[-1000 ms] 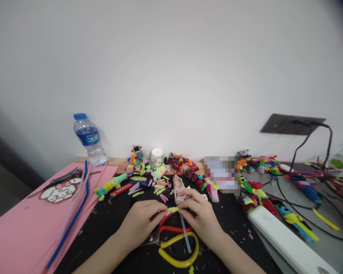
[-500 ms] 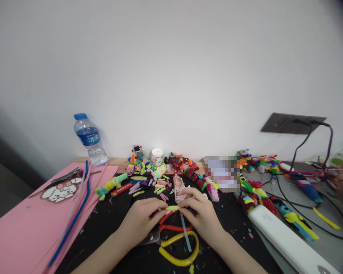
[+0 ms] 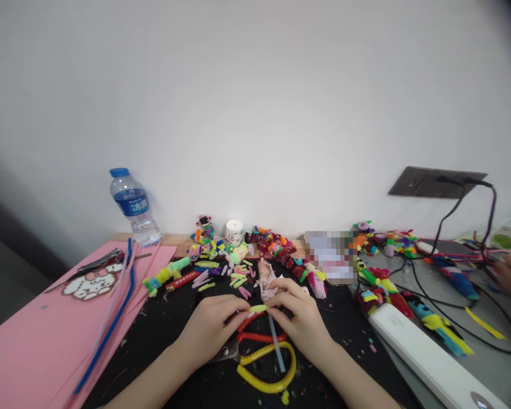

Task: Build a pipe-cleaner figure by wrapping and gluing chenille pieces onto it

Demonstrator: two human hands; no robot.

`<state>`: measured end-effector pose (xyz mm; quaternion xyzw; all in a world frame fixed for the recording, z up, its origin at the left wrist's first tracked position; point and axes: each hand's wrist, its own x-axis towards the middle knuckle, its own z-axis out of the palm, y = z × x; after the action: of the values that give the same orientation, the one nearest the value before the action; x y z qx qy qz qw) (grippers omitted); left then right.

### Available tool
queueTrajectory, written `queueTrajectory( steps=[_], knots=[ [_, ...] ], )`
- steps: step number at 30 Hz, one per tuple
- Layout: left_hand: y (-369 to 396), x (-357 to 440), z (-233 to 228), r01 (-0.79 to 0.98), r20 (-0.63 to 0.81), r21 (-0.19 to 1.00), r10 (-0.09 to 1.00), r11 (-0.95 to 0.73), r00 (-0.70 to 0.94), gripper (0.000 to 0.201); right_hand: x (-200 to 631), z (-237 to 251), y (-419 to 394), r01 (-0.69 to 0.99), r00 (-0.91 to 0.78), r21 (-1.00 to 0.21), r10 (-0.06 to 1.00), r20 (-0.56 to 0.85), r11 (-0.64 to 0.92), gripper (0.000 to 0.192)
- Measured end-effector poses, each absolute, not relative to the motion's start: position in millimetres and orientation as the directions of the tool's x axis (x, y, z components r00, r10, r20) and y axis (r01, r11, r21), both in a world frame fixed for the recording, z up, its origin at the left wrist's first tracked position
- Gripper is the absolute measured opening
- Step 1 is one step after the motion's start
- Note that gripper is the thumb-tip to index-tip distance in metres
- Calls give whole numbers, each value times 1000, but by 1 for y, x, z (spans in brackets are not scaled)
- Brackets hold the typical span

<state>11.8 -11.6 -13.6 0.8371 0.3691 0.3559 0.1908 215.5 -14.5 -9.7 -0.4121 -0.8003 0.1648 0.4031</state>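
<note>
Pipe cleaner bit (image 3: 258, 308), yellow-green, is hovering over the black mat's (image 3: 170, 335) near edge, both hands pinching it shut, left hand (image 3: 213, 329) and right hand (image 3: 300, 321) at either end. Looks light, fuzzy and bendy, so gripping the tips seems best.

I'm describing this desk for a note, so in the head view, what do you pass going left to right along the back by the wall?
Water bottle → white jar → blurred patch → dark wall socket plate.

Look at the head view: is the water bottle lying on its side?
No, the water bottle stands upright, blue cap on top, behind the pink sheet.
</note>
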Motion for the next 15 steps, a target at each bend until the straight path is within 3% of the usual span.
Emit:
queueTrajectory(
  steps=[15],
  knots=[
    [-11, 11, -15, 497, 460, 565, 751, -659, 474, 12, 216, -11, -13, 562, -329, -559, 785, 525, 610, 11]
  ],
)
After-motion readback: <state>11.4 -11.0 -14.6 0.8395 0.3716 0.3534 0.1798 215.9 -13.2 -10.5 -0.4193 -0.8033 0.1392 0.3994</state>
